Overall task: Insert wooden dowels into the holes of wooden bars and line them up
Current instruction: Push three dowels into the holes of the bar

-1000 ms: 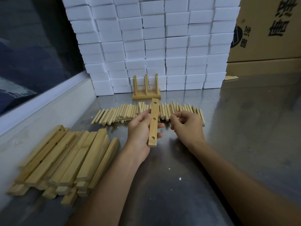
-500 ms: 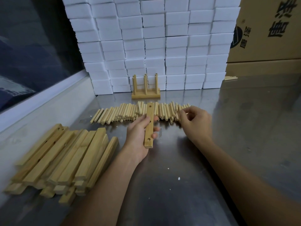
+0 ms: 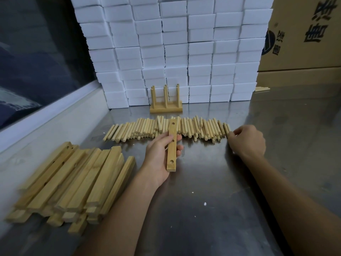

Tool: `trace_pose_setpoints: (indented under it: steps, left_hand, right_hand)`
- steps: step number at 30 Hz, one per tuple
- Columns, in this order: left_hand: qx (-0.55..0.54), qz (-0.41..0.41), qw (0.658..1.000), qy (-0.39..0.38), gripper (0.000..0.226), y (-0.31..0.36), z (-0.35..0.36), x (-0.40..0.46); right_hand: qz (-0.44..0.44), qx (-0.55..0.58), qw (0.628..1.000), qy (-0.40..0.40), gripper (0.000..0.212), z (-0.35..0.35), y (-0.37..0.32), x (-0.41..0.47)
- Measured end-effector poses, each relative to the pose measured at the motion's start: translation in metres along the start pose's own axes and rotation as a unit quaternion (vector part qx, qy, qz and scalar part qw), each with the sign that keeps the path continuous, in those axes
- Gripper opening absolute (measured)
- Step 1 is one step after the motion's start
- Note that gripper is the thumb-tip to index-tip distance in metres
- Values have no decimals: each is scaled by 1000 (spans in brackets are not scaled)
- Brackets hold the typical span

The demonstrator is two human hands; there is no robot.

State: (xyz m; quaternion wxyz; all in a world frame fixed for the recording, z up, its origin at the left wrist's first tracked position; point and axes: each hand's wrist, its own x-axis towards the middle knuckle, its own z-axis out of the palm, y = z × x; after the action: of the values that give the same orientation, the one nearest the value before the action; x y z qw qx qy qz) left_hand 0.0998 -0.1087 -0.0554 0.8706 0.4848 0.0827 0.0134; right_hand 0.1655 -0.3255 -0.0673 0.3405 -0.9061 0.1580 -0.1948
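Rightward since the earlier frame, the right hand (image 3: 246, 140) now pinches at the dowel row's (image 3: 166, 129) end. Left hand (image 3: 160, 154) fingers clamp the bar (image 3: 172, 146) above the surface (image 3: 212, 191). Lift one dowel; seat squarely.

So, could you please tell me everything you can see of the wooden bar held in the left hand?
The wooden bar is a slim, pale, square-edged strip of light wood. Two round holes show on its top face, one by each end; a third is half hidden under the thumb at mid-length. All look empty. The left hand grips its middle, holding it above the steel table, far end over the row of dowels.
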Motion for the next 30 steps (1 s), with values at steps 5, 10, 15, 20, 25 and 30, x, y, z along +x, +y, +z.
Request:
trace_pose_setpoints:
  steps: [5,10,15,20,25,30]
  left_hand:
    - [5,4,1000,-5,23,0,-1,0]
    - [4,3,1000,-7,23,-1,-1,0]
    - [7,5,1000,-5,25,-1,-1,1]
    - [7,2,1000,-3,25,0,-1,1]
    - [7,4,1000,4,25,-1,0,2]
    - [13,7,1000,6,26,-2,-1,3]
  right_hand:
    - [0,4,1000,-15,14,-2,2,3]
    - [8,-21,1000,-12,12,-2,1,3]
    - [3,-68,997,-22,14,-2,1,4]
    - [-26,33,999,16,8,1,1,-1]
    - [-79,116,990,28,12,0,-1,-7]
    - [-130,195,971,49,12,-3,-9,-15]
